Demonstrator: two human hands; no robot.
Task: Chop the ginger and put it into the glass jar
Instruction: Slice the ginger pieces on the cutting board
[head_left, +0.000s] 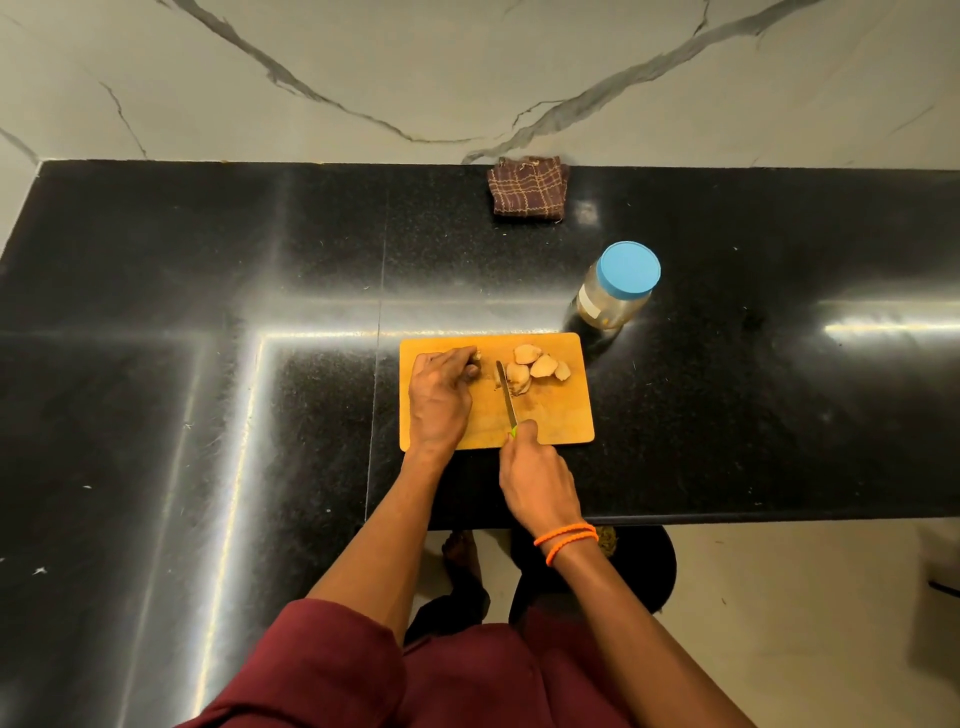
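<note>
Spanning the black table (208, 312), everything is placed from the board (550, 415): the lidded jar (618, 291) stands just beyond its far right corner. On the board's left, the left hand (441, 395) grips the uncut ginger (475, 358). The right hand (535, 467) grips the knife (506, 395), blade pointing away, between that piece and the slices (540, 366) on the right.

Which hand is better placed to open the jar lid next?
Probably the left hand: it only holds a small ginger piece, while the right hand grips the knife. The jar stands right, though.
</note>
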